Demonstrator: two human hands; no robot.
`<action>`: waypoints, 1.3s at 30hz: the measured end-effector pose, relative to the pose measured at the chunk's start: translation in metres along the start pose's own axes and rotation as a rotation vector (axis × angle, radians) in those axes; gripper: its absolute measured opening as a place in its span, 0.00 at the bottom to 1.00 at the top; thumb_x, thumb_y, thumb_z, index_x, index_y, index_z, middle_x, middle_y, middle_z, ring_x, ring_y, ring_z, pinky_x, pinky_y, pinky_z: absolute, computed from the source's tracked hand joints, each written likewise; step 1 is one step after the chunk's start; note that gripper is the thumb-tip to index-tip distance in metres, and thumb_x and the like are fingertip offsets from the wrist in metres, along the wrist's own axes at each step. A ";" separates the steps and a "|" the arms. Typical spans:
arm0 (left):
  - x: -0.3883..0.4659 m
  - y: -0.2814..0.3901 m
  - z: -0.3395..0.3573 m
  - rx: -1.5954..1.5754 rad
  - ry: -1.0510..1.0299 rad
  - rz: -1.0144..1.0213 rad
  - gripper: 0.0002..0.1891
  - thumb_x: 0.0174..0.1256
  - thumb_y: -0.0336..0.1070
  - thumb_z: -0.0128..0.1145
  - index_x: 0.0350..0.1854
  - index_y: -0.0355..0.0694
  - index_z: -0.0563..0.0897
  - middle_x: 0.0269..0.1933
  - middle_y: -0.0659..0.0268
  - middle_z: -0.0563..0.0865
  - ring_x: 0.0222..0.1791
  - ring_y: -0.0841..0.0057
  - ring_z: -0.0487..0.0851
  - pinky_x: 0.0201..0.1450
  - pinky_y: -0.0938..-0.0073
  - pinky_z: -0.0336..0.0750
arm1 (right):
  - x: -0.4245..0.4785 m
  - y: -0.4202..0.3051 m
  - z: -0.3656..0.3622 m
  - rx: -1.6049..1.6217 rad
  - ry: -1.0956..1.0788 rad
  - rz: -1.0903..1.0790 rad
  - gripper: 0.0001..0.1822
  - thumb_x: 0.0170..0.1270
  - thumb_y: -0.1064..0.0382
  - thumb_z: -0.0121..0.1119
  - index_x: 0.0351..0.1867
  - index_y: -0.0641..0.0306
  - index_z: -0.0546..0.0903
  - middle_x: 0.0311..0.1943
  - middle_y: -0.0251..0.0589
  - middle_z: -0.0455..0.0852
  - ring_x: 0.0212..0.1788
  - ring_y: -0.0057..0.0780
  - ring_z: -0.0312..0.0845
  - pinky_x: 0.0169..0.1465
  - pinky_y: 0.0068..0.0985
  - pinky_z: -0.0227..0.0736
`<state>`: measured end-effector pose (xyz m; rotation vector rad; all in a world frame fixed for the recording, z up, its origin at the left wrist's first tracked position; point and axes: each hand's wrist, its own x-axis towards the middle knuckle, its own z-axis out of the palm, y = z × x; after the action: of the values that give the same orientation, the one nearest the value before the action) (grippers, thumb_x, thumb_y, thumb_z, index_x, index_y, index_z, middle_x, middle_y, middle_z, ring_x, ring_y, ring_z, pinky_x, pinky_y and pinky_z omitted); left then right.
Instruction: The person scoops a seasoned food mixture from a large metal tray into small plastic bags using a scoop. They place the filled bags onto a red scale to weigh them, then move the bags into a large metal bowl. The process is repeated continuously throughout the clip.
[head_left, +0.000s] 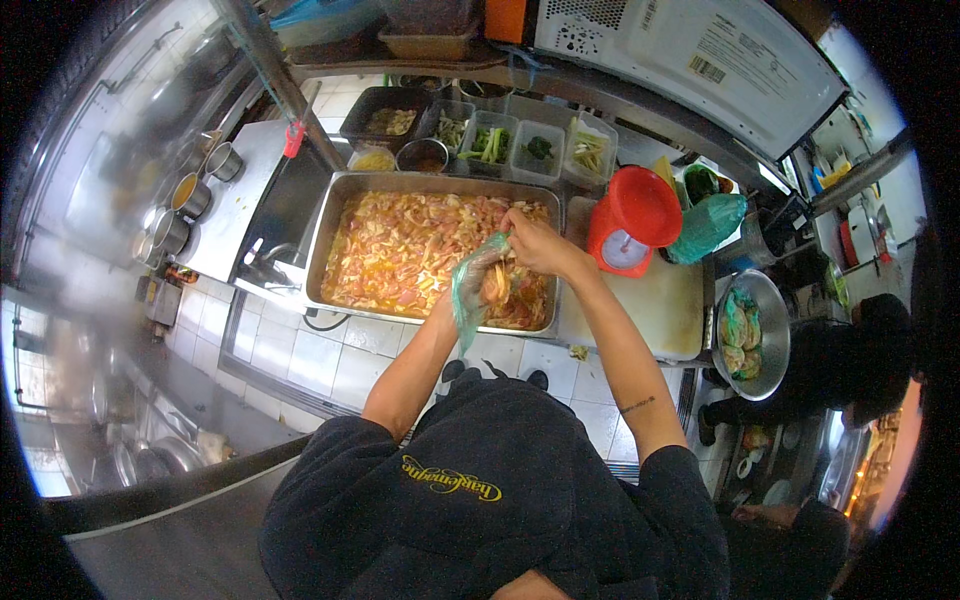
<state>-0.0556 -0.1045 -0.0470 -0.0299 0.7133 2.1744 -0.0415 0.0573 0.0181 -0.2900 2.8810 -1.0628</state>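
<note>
A large rectangular metal pan (318, 247) holds pieces of what looks like raw meat in an orange-yellow marinade. Over its right part, my left hand (474, 274) is inside a thin green plastic bag (466, 307), closed around some meat pieces (495, 286). My right hand (529, 241) pinches the edge of the same bag between thumb and fingers, just right of my left hand. To the right of the pan, a red kitchen scale (624, 247) with a red bowl (645, 204) on top stands on a cutting board (645, 315).
Plastic tubs of cut vegetables (489, 139) line up behind the pan. At right, a metal bowl (780, 337) holds several filled green bags (739, 330). A green bag (709, 229) lies beside the scale. Metal pots (189, 196) stand at left. Another person (840, 352) is at right.
</note>
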 end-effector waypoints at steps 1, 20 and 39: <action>0.002 -0.001 -0.004 0.072 0.001 0.002 0.18 0.69 0.40 0.52 0.58 0.40 0.74 0.47 0.60 0.82 0.41 0.69 0.85 0.43 0.66 0.85 | 0.002 0.006 0.002 0.034 0.022 0.021 0.09 0.69 0.64 0.48 0.47 0.64 0.68 0.28 0.43 0.77 0.31 0.31 0.74 0.36 0.31 0.70; 0.006 0.000 -0.054 -0.312 0.003 -0.026 0.16 0.70 0.42 0.49 0.51 0.35 0.76 0.40 0.57 0.85 0.32 0.68 0.85 0.32 0.68 0.86 | 0.009 0.043 0.008 0.098 0.126 0.127 0.11 0.72 0.60 0.49 0.47 0.66 0.75 0.40 0.38 0.82 0.42 0.27 0.79 0.43 0.25 0.74; -0.017 0.064 -0.004 -0.364 -0.045 0.177 0.16 0.70 0.39 0.50 0.55 0.38 0.74 0.53 0.49 0.79 0.50 0.57 0.81 0.51 0.60 0.82 | -0.041 0.013 0.127 -0.068 -0.080 -0.059 0.10 0.56 0.62 0.59 0.38 0.64 0.80 0.33 0.50 0.83 0.41 0.48 0.78 0.47 0.38 0.71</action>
<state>-0.0910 -0.1503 -0.0154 -0.1097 0.2960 2.4411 0.0121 -0.0059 -0.0875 -0.4138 2.8579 -0.9406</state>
